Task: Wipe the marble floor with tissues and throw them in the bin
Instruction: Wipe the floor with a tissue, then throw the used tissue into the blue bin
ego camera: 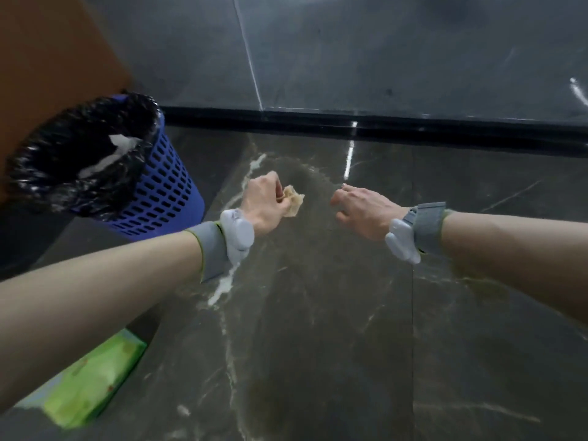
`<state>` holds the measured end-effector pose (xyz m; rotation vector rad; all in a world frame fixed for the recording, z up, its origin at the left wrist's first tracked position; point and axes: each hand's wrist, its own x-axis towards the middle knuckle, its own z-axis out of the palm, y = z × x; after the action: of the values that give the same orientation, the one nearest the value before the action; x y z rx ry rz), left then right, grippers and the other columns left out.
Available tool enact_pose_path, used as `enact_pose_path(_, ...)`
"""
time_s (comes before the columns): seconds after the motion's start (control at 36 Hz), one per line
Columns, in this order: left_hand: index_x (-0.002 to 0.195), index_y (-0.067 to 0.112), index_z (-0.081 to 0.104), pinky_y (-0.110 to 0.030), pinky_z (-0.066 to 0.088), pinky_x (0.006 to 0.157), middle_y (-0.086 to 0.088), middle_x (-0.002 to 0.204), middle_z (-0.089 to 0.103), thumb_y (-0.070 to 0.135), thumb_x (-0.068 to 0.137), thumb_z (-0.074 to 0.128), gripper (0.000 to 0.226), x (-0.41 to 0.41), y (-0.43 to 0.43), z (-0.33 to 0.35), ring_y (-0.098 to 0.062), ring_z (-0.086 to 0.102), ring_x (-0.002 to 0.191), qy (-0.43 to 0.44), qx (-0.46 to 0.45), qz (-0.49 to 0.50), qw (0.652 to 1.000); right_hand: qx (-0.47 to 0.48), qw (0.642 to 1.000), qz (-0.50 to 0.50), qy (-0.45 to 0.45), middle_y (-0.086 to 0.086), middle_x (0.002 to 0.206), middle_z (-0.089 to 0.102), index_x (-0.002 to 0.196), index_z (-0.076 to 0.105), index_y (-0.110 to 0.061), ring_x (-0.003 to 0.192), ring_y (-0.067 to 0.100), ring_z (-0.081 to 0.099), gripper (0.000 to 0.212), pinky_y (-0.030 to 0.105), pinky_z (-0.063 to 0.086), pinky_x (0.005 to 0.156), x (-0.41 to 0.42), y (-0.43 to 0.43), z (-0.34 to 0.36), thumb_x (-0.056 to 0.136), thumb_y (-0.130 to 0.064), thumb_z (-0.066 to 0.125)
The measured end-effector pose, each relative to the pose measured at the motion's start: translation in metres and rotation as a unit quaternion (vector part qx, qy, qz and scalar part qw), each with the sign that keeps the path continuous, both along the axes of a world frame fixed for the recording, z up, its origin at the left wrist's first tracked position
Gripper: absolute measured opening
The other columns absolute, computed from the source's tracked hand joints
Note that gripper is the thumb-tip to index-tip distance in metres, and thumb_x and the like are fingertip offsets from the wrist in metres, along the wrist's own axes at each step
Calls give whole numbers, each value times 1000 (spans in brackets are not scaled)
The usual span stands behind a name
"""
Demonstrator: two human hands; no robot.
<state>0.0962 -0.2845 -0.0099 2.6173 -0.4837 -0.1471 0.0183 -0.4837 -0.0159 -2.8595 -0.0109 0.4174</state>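
My left hand [265, 203] pinches a crumpled, yellowish-stained tissue [293, 201] above the dark marble floor [318, 329]. It is just right of the blue perforated bin [162, 192]. The bin has a black liner [54, 183], and white tissues [119, 144] lie inside it. My right hand [361, 210] hovers to the right of the tissue with loosely curled fingers and holds nothing. A faint smeared patch shows on the floor below the hands.
A green tissue pack [92, 386] lies on the floor at the lower left, under my left forearm. A brown panel [47, 58] stands behind the bin. A grey wall [381, 52] with a black skirting strip closes the far side.
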Motion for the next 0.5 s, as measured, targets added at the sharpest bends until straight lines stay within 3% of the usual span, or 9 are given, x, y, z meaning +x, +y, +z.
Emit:
enact_pose_path(0.14,96,4,61,-44,49,82,-15,101,66,28,98,64,24,20,43,58,-32,62,93,-134,12,41,990,-27,996,80,3,12,104,62,106,63,-3,100,35,63,32,54,55,88,0,35,23,100,-31,46)
enact_pose_path(0.25,104,-2,55,-42,38,79,-23,112,56,24,106,53,26,34,83,99,-41,55,92,-280,29,38,959,-16,993,113,2,9,105,63,102,64,-5,106,33,63,44,51,53,93,-4,60,43,104,-42,41)
enact_pose_path(0.33,107,-1,52,-40,39,77,-22,117,51,19,106,53,20,43,115,126,-39,54,90,-364,47,73,928,1,994,111,-1,10,111,64,108,66,-4,107,31,63,49,47,51,96,-5,73,53,106,-46,40)
enact_pose_path(0.42,104,5,51,-38,46,79,-17,119,50,4,97,59,10,57,145,147,-32,54,93,-406,53,136,902,6,993,117,-6,10,113,64,110,66,-6,107,31,63,49,47,51,96,-6,82,62,106,-47,39)
enact_pose_path(0.5,108,5,54,-39,47,86,-18,125,50,-6,91,59,21,69,163,152,-34,54,106,-353,96,192,911,-3,992,130,-9,9,112,63,109,66,-7,106,30,62,50,47,51,95,-8,86,68,106,-48,37)
